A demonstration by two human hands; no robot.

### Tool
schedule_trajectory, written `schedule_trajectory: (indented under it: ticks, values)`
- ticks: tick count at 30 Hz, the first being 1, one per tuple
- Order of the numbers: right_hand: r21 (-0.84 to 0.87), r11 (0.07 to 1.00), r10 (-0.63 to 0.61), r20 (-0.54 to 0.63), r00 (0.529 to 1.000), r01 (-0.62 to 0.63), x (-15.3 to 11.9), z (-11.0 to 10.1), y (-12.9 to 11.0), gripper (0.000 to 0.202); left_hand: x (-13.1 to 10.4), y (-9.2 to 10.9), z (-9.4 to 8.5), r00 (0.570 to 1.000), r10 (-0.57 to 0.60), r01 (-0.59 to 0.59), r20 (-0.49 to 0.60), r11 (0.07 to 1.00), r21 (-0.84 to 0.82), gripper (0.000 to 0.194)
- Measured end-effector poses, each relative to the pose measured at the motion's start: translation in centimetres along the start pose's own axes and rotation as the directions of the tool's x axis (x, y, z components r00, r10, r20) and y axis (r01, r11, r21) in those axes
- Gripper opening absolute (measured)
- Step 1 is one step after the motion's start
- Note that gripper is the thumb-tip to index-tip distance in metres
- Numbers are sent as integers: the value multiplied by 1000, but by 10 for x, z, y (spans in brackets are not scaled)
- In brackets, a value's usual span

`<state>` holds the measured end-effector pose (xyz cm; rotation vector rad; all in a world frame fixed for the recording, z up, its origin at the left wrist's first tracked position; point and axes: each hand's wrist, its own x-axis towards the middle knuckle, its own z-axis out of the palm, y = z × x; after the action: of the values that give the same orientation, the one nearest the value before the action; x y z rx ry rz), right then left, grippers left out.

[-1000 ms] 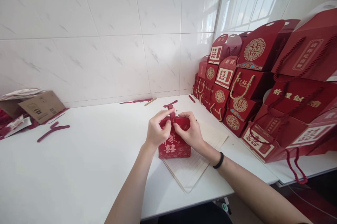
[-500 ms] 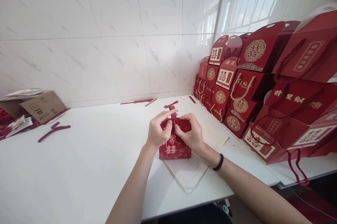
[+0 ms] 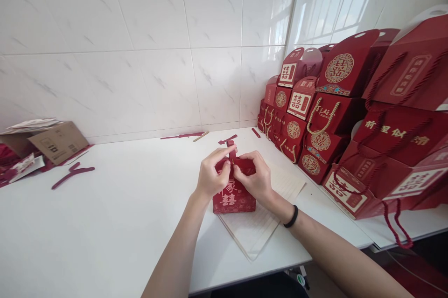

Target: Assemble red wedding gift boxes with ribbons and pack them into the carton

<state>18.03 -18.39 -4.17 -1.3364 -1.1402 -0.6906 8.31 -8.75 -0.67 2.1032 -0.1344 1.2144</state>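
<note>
Upright in front of me stands a small red gift box point(image 3: 234, 202) with pale pink characters, partly on a stack of cream paper point(image 3: 261, 237). A red strap handle point(image 3: 231, 149) loops up from its top. My left hand point(image 3: 213, 172) is closed at the upper left of the box, thumb and fingers pinching the strap where it meets the box. My right hand point(image 3: 257, 174), with a black band on the wrist, pinches the top edge just right of the strap. The fingertips of both hands nearly meet; the exact grip between them is partly hidden.
Stacked red gift boxes point(image 3: 334, 114) with rope handles fill the right side. At the far left is an open cardboard box point(image 3: 58, 142) with red paper pieces. Loose red straps point(image 3: 72, 176) and thin strips point(image 3: 182, 135) lie on the white table point(image 3: 115, 223).
Almost nothing differs. Both hands keep their pinch at the top of the box, and the whole view has shifted very slightly.
</note>
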Motion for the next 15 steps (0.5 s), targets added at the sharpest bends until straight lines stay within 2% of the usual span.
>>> schedule_trajectory:
  ticks: [9, 15]
  values:
    - [10, 1000, -10, -3, 1000, 10, 1, -1, -1, 13, 0, 1, 0, 1000, 3, -3, -1, 1000, -4, 42]
    - [14, 1000, -5, 2, 1000, 5, 0, 0, -1, 13, 1, 3, 2, 999, -20, 20, -26, 1000, 2, 34]
